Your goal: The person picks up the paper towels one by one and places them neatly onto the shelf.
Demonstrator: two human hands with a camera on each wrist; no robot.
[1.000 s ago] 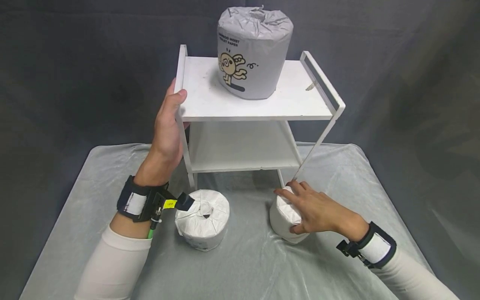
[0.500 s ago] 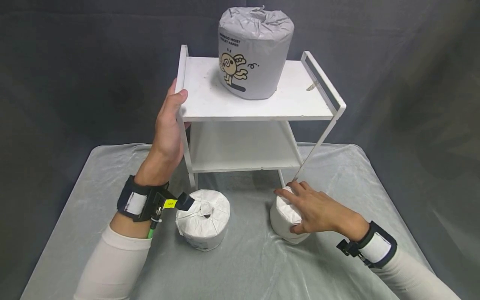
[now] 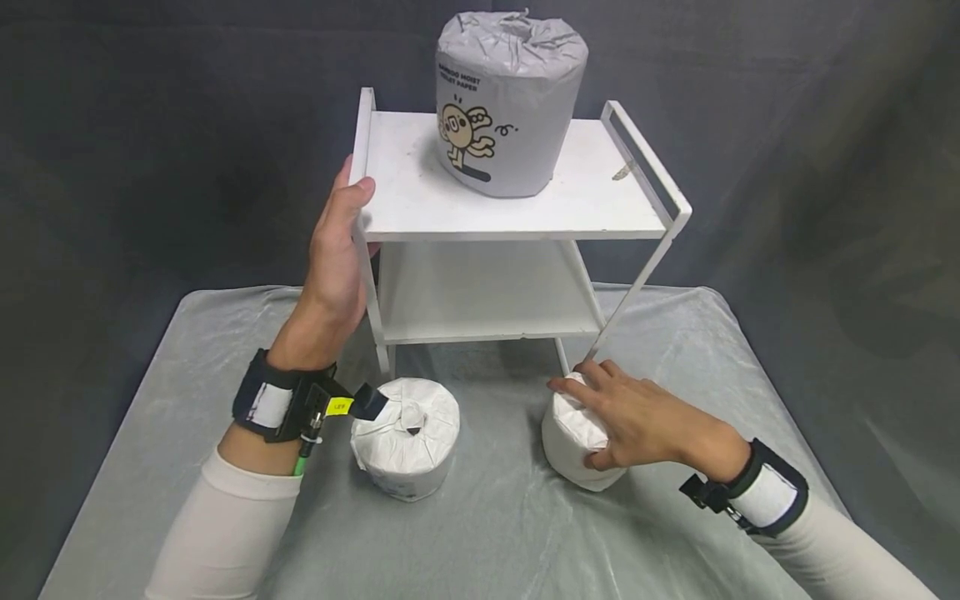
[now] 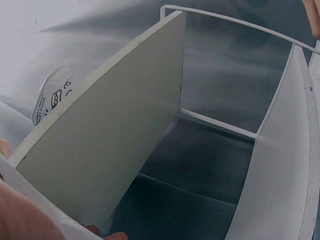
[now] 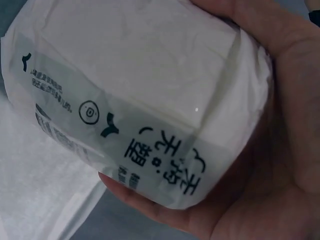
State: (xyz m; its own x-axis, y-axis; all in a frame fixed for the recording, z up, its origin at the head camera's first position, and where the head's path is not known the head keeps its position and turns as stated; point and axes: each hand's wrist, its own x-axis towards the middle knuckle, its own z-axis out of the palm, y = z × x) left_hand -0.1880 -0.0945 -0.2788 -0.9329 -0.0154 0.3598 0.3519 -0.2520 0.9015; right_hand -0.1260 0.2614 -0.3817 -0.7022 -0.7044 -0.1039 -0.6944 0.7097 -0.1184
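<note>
Right hand (image 3: 637,417) and the roll (image 3: 573,446) under it have nudged a touch to the right since a second ago, while pretty much everything else sits where it was. Fingers and thumb are spread wide around that roll, holding it from above. It's in front of the rack's right leg, by the grey cloth (image 3: 487,542); can't tell if its base is fully down. Looks-wise: white, crinkly paper wrap, with a pale grey-green band, dark characters and a little round face. Left hand (image 3: 333,258) grips the left side of the white rack (image 3: 405,217), thumb over the edge. Another roll (image 3: 405,429) stands front left, and a bigger cartoon-printed roll (image 3: 517,125) stands on top.
</note>
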